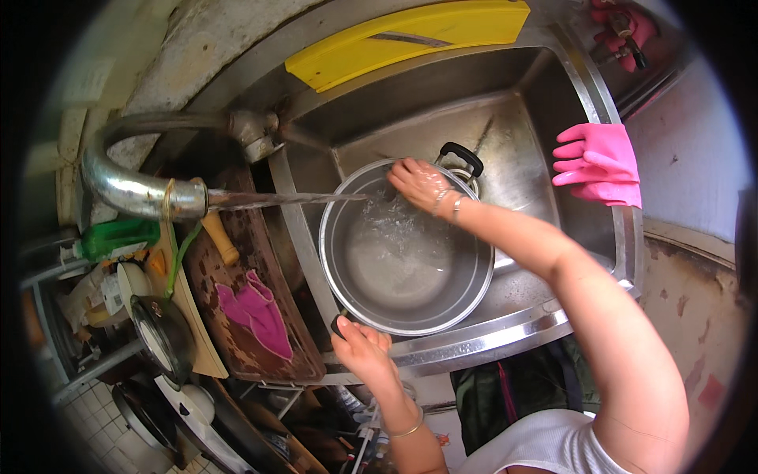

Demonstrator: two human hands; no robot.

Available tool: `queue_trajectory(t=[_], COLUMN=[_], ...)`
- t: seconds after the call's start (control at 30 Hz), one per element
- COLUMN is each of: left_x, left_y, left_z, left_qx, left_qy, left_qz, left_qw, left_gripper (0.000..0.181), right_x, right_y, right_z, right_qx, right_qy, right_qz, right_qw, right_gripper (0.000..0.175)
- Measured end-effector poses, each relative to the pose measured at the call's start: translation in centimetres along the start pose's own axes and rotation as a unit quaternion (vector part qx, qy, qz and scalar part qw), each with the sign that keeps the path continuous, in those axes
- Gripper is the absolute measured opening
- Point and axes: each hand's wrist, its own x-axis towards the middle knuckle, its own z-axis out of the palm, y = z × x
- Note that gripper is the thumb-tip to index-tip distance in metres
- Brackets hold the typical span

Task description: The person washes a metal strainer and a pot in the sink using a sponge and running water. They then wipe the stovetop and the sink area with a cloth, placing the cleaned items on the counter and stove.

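Observation:
A large metal pot stands tilted in the stainless-steel sink, with cloudy water in its bottom. My left hand grips the pot's black side handle at the near left. Wet and bent at the wrist, my right hand rests against the inside of the far rim; its palm and whatever may be under it are hidden. The opposite black handle sticks out beyond that hand. Water runs from the curved metal faucet into the pot and splashes near my right fingers.
A yellow slicer board leans along the sink's back edge. Pink rubber gloves hang over the right rim. On the left, a purple cloth lies on a worn brown board, near a green bottle and a lidded pot.

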Motion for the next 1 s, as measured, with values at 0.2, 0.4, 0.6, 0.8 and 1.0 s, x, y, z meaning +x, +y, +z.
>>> queue_trajectory(t=[0.2,0.4,0.6,0.8,1.0], left_x=[0.0,-0.2,1.1,3.6,5.6], left_y=[0.2,0.3,1.2,2.0,1.6], left_z=[-0.3,0.1,0.0,0.6,1.0], left_qx=[-0.027,-0.020,-0.057,-0.213,-0.401], left_qy=[-0.008,0.012,-0.033,-0.082,-0.023], left_qz=[-0.015,-0.019,-0.058,-0.155,-0.271], left_qw=[0.999,1.000,0.996,0.961,0.875], left_gripper=[0.032,0.037,0.035,0.043,0.028], right_x=[-9.6,-9.2,-10.8,-7.5,0.2], right_y=[-3.2,-12.6,-5.2,0.0,2.2], right_z=[-1.9,-6.1,-12.1,-17.2,-20.4], right_qx=[-0.008,0.545,0.513,0.308,0.133], right_qy=[-0.376,-0.438,-0.462,-0.431,-0.394], right_qz=[-0.071,0.050,-0.047,-0.178,-0.227], right_qw=[0.924,0.713,0.722,0.829,0.881], right_gripper=[0.026,0.036,0.049,0.038,0.031])
